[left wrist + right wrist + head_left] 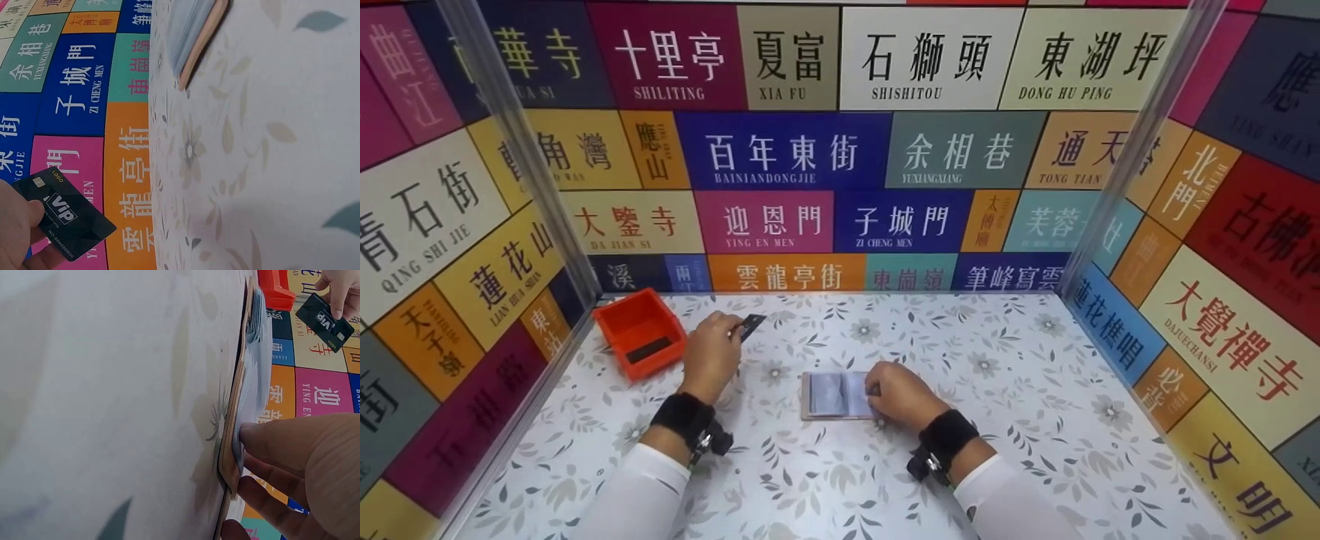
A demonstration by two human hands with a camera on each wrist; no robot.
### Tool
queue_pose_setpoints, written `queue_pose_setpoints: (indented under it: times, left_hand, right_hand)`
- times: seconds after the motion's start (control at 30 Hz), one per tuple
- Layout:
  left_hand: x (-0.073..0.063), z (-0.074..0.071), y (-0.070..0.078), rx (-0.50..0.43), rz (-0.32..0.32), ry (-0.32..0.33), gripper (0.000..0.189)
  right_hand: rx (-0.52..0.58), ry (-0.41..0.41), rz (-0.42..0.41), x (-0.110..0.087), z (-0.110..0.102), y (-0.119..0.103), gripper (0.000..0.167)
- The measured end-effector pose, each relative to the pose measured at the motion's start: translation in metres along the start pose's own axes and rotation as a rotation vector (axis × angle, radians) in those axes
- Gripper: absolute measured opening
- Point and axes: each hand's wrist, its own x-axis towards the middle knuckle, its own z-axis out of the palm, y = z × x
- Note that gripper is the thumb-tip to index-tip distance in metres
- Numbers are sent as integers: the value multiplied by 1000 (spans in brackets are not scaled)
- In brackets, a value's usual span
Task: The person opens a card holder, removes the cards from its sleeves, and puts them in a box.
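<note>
My left hand (712,358) pinches a black VIP card (751,328) above the table, to the right of the red box. In the left wrist view the card (64,214) shows its chip and printed number, with the thumb across its face. An open card holder (828,395) with clear plastic sleeves lies flat on the table. At its right edge, my right hand (906,394) pinches a sleeve and the tan cover between thumb and fingers, as the right wrist view shows of the card holder (241,410).
A red-orange open box (641,330) stands at the back left, with something dark on its floor. The table (780,480) has a white leaf-and-flower cover. Panels with coloured place-name signs (784,150) enclose the back and both sides.
</note>
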Motion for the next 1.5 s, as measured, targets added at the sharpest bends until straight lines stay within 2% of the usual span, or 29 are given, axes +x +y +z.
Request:
queue_pose_setpoints:
  times: [0.1, 0.27, 0.53, 0.73, 0.93, 1.13, 1.33, 1.5]
  left_hand:
    - [0, -8, -16, 91, 29, 35, 14]
    - [-2, -22, -41, 170, 36, 64, 14]
    - [-2, -47, -75, 339, -25, 25, 20]
    - [-7, -55, -96, 403, -51, 18, 18]
    - [-11, -53, -109, 417, -55, 13, 19]
    - [-11, -43, -120, 429, -33, 4, 18]
    - [-9, -34, -127, 464, -13, -40, 19]
    - [-8, -29, -128, 462, -41, -95, 19]
  right_hand:
    - [15, -17, -2, 1, -2, -2, 8]
    - [23, -47, 3, 0, -8, -2, 8]
    - [-10, -62, 14, 2, -7, -3, 6]
    - [-11, -70, 19, 3, -7, -4, 7]
    - [-21, -61, -3, 2, -8, -4, 5]
    - [-17, -64, -2, 2, -7, -4, 6]
    - [-31, -65, -3, 2, -8, -4, 7]
    - [-43, -56, -7, 1, -8, -3, 6]
